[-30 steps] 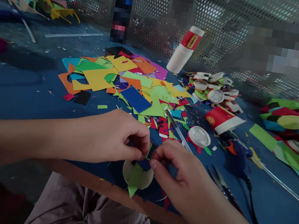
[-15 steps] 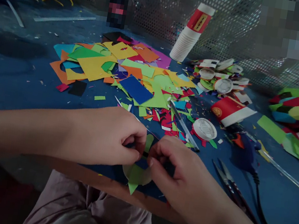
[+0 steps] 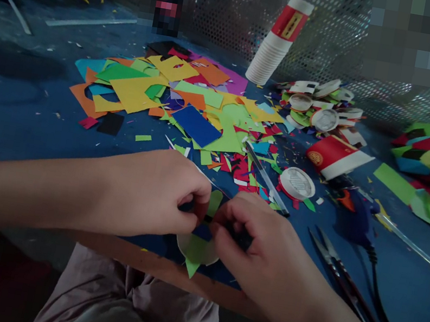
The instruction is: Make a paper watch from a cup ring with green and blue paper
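My left hand (image 3: 176, 196) and my right hand (image 3: 246, 232) meet near the table's front edge, both with fingers pinched. A small dark strip (image 3: 208, 219) shows between their fingertips, its ends hidden by the fingers. Below lies a paper craft piece: a pale round disc (image 3: 183, 245) bearing a green pointed paper shape (image 3: 193, 261) and a blue patch (image 3: 202, 231). Another rounded green paper piece (image 3: 214, 203) shows just beyond the strip. How these parts are joined is hidden. Behind my left hand, a thin pointed white tool or strip (image 3: 169, 141) is partly covered.
Cut coloured paper (image 3: 135, 93) is heaped ahead, beside a pen (image 3: 267, 178). Right of it are a cut red cup (image 3: 337, 157), a cup base (image 3: 297, 183), scissors (image 3: 336, 263) and a blue corded glue gun (image 3: 357, 218). Stacked paper cups (image 3: 272, 50) lean at the back.
The view has shifted slightly. Both hands stay pinched at nearly the same spot over the craft piece, with only small finger movement.
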Tool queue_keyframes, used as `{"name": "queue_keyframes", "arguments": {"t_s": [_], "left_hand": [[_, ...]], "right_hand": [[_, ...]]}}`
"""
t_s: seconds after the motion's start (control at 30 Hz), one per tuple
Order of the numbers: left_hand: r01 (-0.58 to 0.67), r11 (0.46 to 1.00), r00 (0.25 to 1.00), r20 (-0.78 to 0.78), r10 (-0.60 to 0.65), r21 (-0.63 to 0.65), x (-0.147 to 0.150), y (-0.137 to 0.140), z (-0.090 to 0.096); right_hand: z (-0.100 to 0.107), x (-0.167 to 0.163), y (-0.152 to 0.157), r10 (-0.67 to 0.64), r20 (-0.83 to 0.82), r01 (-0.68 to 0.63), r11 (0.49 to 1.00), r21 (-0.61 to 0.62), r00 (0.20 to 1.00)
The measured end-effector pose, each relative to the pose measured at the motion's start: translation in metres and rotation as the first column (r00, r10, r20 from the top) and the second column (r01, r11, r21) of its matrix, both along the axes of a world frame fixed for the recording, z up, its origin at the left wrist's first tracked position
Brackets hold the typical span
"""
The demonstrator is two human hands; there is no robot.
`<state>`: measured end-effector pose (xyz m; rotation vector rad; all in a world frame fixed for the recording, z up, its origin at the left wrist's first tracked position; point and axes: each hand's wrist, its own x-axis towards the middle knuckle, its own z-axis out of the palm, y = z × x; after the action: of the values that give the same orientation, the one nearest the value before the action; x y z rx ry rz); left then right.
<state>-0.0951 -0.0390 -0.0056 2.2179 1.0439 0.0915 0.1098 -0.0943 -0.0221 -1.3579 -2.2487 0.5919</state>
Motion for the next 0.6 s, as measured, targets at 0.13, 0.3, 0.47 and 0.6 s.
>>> {"name": "queue_keyframes", "arguments": {"t_s": [0.13, 0.3, 0.47, 0.6], "left_hand": [[-0.004, 1.0, 1.0, 0.011, 0.004, 0.007, 0.0015, -0.0018, -0.0001], [0.0, 1.0, 1.0, -0.021, 0.0, 0.029, 0.0057, -0.0022, 0.0011], [0.028, 0.999, 0.999, -0.017, -0.027, 0.043, 0.0055, -0.002, 0.0013], [0.033, 0.996, 0.998, -0.048, -0.029, 0.083, 0.0049, -0.005, -0.0001]], "right_hand": [[0.0014, -0.0002, -0.0005, -0.004, 0.003, 0.004, 1.0, -0.014, 1.0], [0.0021, 0.0009, -0.0015, -0.036, -0.023, 0.036, 0.999, -0.022, 0.999], [0.001, -0.0002, 0.0008, -0.073, -0.046, 0.072, 0.997, -0.009, 0.996], [0.0019, -0.0017, 0.0013, -0.072, -0.025, 0.071, 0.997, -0.015, 0.997]]}}
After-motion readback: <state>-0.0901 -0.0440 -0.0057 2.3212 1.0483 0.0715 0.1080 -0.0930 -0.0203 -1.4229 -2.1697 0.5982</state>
